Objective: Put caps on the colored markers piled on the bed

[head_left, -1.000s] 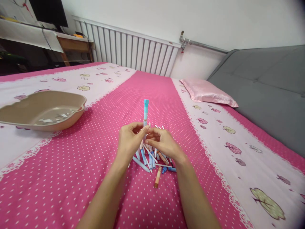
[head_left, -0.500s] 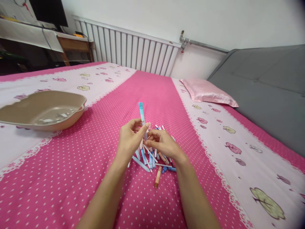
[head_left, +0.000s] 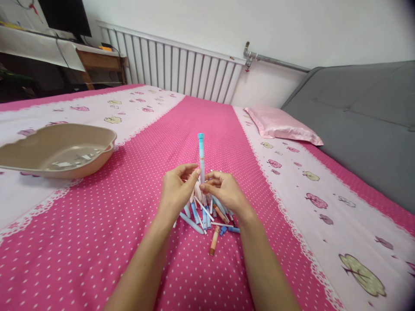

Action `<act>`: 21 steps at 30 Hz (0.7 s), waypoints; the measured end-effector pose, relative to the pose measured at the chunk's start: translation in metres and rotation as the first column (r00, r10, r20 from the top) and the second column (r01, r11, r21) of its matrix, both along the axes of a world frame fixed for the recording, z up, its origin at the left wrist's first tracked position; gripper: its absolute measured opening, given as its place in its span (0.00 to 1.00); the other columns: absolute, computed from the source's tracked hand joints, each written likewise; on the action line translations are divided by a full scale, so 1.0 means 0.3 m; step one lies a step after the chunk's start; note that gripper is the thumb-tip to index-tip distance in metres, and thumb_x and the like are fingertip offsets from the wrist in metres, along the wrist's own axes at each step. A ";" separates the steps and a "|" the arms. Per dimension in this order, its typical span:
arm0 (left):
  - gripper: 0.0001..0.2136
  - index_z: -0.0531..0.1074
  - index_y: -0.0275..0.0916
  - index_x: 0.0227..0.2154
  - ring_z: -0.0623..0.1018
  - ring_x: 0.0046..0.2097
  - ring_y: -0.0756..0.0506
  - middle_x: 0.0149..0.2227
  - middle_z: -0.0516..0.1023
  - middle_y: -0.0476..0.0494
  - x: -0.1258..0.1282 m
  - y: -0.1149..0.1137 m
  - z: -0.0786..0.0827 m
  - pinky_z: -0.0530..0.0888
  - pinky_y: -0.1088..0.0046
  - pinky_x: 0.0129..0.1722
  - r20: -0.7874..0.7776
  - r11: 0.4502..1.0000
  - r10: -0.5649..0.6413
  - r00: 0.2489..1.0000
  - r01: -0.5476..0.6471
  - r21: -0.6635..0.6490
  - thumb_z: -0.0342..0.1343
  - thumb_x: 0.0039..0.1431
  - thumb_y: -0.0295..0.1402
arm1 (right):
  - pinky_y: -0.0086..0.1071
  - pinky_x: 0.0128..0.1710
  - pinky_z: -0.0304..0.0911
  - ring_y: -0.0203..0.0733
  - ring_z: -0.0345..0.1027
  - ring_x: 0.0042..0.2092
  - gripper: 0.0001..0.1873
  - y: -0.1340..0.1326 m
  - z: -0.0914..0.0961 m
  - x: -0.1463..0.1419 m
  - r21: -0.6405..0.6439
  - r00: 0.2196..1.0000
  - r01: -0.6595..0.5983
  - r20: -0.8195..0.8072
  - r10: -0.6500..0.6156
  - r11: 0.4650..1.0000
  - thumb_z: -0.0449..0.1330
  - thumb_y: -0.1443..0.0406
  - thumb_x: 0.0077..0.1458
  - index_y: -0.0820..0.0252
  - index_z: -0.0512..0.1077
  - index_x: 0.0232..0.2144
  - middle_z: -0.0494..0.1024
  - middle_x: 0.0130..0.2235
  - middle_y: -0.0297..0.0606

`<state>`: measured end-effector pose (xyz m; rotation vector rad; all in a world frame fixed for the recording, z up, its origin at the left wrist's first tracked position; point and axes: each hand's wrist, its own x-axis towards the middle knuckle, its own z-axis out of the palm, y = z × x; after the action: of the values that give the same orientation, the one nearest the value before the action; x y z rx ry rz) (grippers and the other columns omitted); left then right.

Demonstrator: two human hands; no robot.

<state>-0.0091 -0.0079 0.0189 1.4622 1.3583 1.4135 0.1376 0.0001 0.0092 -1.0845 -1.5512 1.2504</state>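
A slim pen point(head_left: 201, 155) with a turquoise top and a pale blue-to-lilac barrel stands upright between my hands. My left hand point(head_left: 177, 188) has its thumb and fingertips closed at the barrel's left side. Slightly lower, the thumb and fingers of my right hand point(head_left: 225, 192) pinch the pen from the right. The pen's lower end is hidden by my fingers. Beneath the hands lies a pile of loose pen parts: a pale blue barrel point(head_left: 191, 223), thin white sticks point(head_left: 204, 209), a blue piece point(head_left: 234, 230) and a peach-and-brown piece point(head_left: 214, 241).
To the left on the bed stands a beige basin point(head_left: 65, 140) with several small white pieces point(head_left: 63, 164) inside. A pink pillow point(head_left: 282, 124) lies at the back right, against a grey headboard point(head_left: 363, 108). A white radiator point(head_left: 175, 65) runs behind the bed.
The pen has moved a little to the right and turned from a slight leftward lean to upright. My right fingers have shifted along its barrel; the pile and basin stay put.
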 end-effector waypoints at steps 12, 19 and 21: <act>0.17 0.76 0.34 0.36 0.75 0.30 0.48 0.32 0.79 0.42 -0.016 0.001 0.016 0.69 0.74 0.29 -0.073 0.998 0.053 0.996 -0.051 0.022 0.58 0.48 0.43 | 0.29 0.36 0.65 0.41 0.73 0.36 0.16 0.118 -0.092 0.316 0.183 0.529 0.728 0.465 -0.711 0.661 0.59 0.58 0.48 0.60 0.75 0.36 0.79 0.34 0.38; 0.17 0.76 0.35 0.35 0.75 0.29 0.48 0.31 0.79 0.43 -0.024 0.010 0.008 0.69 0.74 0.29 -0.113 0.998 0.063 0.992 -0.059 0.035 0.58 0.48 0.43 | 0.37 0.40 0.63 0.51 0.71 0.43 0.14 0.120 -0.146 0.598 0.186 0.230 0.870 0.666 -0.710 0.456 0.60 0.61 0.47 0.58 0.76 0.37 0.78 0.39 0.45; 0.18 0.76 0.35 0.36 0.74 0.28 0.48 0.30 0.79 0.44 -0.025 0.008 0.011 0.68 0.75 0.27 -0.117 0.998 0.063 0.991 -0.062 0.014 0.58 0.47 0.43 | 0.39 0.40 0.64 0.53 0.71 0.43 0.14 0.130 -0.167 0.642 0.191 0.173 0.886 0.709 -0.684 0.422 0.59 0.61 0.47 0.58 0.77 0.37 0.78 0.40 0.48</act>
<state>-0.0167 -0.0054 0.0223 1.5425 1.4823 1.3942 0.3304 0.0390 -0.0411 -2.3901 -0.8929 0.2033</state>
